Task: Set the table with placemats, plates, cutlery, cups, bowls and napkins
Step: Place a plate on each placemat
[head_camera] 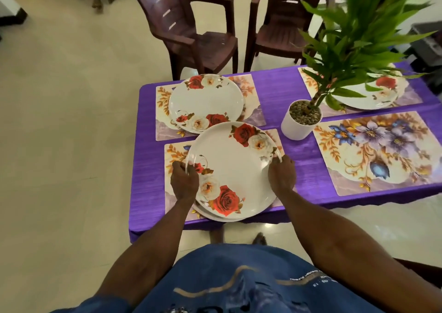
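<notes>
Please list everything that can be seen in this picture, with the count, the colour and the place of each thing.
table: one, purple cloth, centre
placemats: four, floral, on the table; near right one bare
plates: white with roses; top plate held over the near left mat, another edge beneath it; far left plate, an edge behind it; one far right behind leaves
plant: one, green, white pot, table middle
chairs: two, brown, beyond the table
left hand: grips the plate's left rim
right hand: grips its right rim
</notes>
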`<move>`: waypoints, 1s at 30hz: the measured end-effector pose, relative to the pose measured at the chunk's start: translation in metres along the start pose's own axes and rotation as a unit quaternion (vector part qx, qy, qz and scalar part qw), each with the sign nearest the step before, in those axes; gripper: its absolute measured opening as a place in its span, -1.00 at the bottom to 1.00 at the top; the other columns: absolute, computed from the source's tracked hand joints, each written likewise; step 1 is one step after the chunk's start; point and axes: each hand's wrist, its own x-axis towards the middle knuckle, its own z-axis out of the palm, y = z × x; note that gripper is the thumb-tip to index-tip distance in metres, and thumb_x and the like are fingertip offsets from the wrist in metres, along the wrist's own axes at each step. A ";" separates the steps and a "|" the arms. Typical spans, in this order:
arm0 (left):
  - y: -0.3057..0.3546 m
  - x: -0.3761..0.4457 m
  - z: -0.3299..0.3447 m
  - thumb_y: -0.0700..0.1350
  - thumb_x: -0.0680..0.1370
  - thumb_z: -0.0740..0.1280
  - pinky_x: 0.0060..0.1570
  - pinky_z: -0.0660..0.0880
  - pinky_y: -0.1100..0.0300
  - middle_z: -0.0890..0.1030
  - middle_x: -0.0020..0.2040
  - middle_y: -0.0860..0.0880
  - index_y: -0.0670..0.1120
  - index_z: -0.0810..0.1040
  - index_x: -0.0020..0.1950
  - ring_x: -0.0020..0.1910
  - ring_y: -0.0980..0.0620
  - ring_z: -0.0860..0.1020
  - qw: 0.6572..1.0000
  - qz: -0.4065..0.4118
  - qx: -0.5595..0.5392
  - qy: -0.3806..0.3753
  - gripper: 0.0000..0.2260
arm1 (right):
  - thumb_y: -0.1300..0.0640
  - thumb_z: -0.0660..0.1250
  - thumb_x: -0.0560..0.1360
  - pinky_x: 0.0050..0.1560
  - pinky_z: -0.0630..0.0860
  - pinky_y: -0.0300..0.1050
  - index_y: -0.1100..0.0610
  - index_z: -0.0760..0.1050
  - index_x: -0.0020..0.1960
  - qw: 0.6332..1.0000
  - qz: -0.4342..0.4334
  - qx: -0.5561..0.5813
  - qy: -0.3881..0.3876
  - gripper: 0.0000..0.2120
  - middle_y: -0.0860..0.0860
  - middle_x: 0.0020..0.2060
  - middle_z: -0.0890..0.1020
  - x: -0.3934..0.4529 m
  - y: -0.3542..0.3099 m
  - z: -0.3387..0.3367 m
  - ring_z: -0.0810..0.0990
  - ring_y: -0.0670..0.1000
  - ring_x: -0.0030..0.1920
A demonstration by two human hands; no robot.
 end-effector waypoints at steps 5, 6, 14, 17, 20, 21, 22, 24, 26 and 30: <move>0.023 -0.017 0.021 0.17 0.60 0.20 0.05 0.56 -0.06 0.62 0.06 -0.13 -0.11 0.42 0.23 0.03 -0.16 0.59 0.999 0.013 0.011 -0.028 -0.61 | 0.01 0.07 0.66 -0.08 0.41 0.00 0.17 0.37 0.20 1.000 0.005 0.023 0.000 -0.74 0.17 0.05 0.59 0.016 0.026 -0.026 0.56 0.22 0.07; 0.028 -0.024 0.028 0.21 0.59 0.16 0.11 0.54 -0.11 0.62 0.09 -0.14 -0.09 0.41 0.27 0.07 -0.19 0.59 0.999 0.020 0.027 -0.027 -0.56 | 0.00 0.07 0.66 -0.06 0.44 0.02 0.15 0.37 0.20 1.000 0.002 0.021 -0.002 -0.74 0.17 0.06 0.59 0.022 0.034 -0.034 0.56 0.22 0.07; 0.086 -0.131 0.115 0.02 0.64 0.21 -0.04 0.48 -0.06 0.64 -0.03 -0.24 -0.17 0.43 0.11 -0.02 -0.29 0.59 0.997 0.062 0.033 -0.026 -0.75 | -0.04 0.03 0.66 0.08 0.52 0.14 0.15 0.34 0.29 1.000 -0.008 0.006 0.010 -0.66 0.16 0.02 0.62 0.080 0.125 -0.136 0.60 0.24 0.05; 0.112 -0.179 0.152 0.02 0.65 0.20 0.07 0.49 -0.07 0.64 0.08 -0.24 -0.18 0.46 0.25 0.07 -0.29 0.59 0.997 0.065 0.031 -0.036 -0.69 | -0.02 0.05 0.67 0.11 0.49 0.13 0.14 0.34 0.36 1.000 -0.003 0.012 0.017 -0.64 0.16 0.06 0.62 0.102 0.163 -0.185 0.59 0.24 0.09; 0.138 -0.215 0.187 0.00 0.65 0.21 -0.04 0.45 -0.03 0.63 0.02 -0.26 -0.21 0.45 0.17 0.02 -0.29 0.58 0.995 0.082 0.016 -0.061 -0.72 | -0.02 0.05 0.67 0.08 0.49 0.14 0.12 0.34 0.37 0.999 0.016 -0.001 0.030 -0.64 0.17 0.05 0.61 0.126 0.192 -0.227 0.58 0.24 0.08; 0.148 -0.224 0.199 -0.01 0.64 0.21 -0.08 0.42 -0.02 0.62 0.00 -0.26 -0.21 0.44 0.13 0.00 -0.29 0.58 0.994 0.085 0.013 -0.070 -0.74 | -0.03 0.05 0.67 0.08 0.48 0.15 0.14 0.35 0.35 0.999 0.022 -0.004 0.034 -0.64 0.18 0.06 0.60 0.134 0.201 -0.239 0.57 0.25 0.08; 0.157 -0.231 0.210 -0.01 0.64 0.21 -0.11 0.40 0.00 0.62 -0.01 -0.25 -0.21 0.44 0.11 -0.01 -0.28 0.58 0.993 0.086 0.016 -0.076 -0.75 | -0.03 0.05 0.67 0.09 0.48 0.15 0.16 0.35 0.33 0.999 0.027 -0.005 0.038 -0.64 0.19 0.08 0.60 0.143 0.210 -0.249 0.57 0.26 0.09; 0.174 -0.243 0.230 -0.01 0.64 0.21 -0.15 0.34 0.04 0.62 -0.01 -0.23 -0.18 0.43 0.07 -0.02 -0.27 0.57 0.992 0.083 0.023 -0.090 -0.78 | -0.02 0.06 0.66 0.09 0.46 0.12 0.17 0.37 0.29 0.998 0.037 0.003 0.045 -0.66 0.19 0.08 0.58 0.159 0.225 -0.267 0.56 0.26 0.10; 0.191 -0.250 0.251 -0.02 0.64 0.19 -0.17 0.31 0.08 0.60 -0.01 -0.21 -0.13 0.39 0.02 -0.02 -0.24 0.56 0.989 0.090 0.026 -0.111 -0.82 | -0.02 0.05 0.65 0.08 0.46 0.13 0.17 0.37 0.22 0.998 0.042 0.015 0.043 -0.69 0.20 0.05 0.58 0.180 0.238 -0.281 0.56 0.27 0.07; 0.215 -0.248 0.293 0.01 0.64 0.16 -0.14 0.40 0.04 0.57 -0.01 -0.15 -0.10 0.38 0.05 -0.01 -0.22 0.55 0.984 0.080 0.047 -0.149 -0.82 | 0.03 0.06 0.63 0.02 0.48 0.10 0.20 0.37 0.21 0.997 0.053 0.006 0.047 -0.71 0.23 -0.01 0.58 0.221 0.247 -0.297 0.55 0.25 -0.01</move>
